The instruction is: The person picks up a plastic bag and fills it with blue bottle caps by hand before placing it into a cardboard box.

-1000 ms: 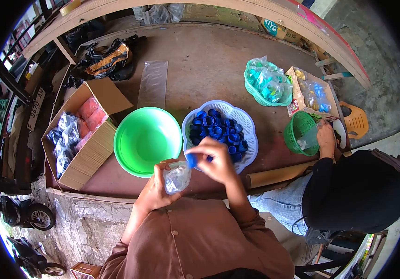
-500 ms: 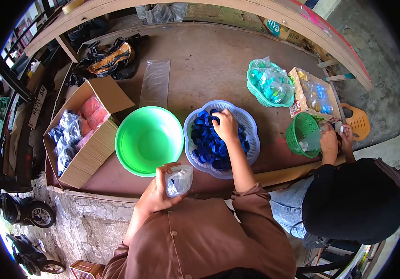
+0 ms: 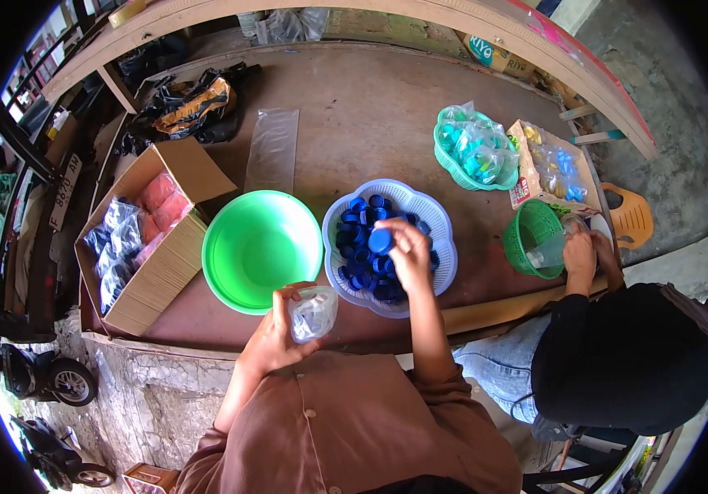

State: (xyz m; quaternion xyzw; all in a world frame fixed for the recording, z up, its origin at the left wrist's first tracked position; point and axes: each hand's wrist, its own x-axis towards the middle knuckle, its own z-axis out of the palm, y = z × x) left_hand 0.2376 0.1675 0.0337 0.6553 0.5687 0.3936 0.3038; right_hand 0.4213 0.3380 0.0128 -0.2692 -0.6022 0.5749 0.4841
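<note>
Two hands of mine were in view above the near side of the brown, worn desk (image 3: 354, 90). My right hand (image 3: 398, 234) was pinching one round, blue plastic cap (image 3: 381, 240) between thumb and fingers, raised over the lavender, scalloped plastic basket (image 3: 448, 247). Loose blue caps (image 3: 358, 239) of the same kind lay heaped inside that basket. My left hand (image 3: 281, 328) was curled around a small, clear plastic bag (image 3: 313, 314), fingers closed on its side, near the desk's front edge; its contents could not be made out clearly.

The round, bright green plastic basin (image 3: 215, 276) stood just left of the basket. Further left, an open, brown cardboard box (image 3: 160, 284) held clear bags of red and dark blue pieces. Behind the basin lay a flat, clear plastic sheet (image 3: 271, 148), with crumpled black plastic (image 3: 222, 128) to its left.

Toward the far right, a turquoise plastic basket (image 3: 461, 179) carried bagged turquoise pieces, beside a shallow carton (image 3: 524, 188) with bagged yellow and blue ones. Nearer, a co-worker's hands (image 3: 581, 259) were at the green mesh basket (image 3: 513, 239), well apart from mine.
</note>
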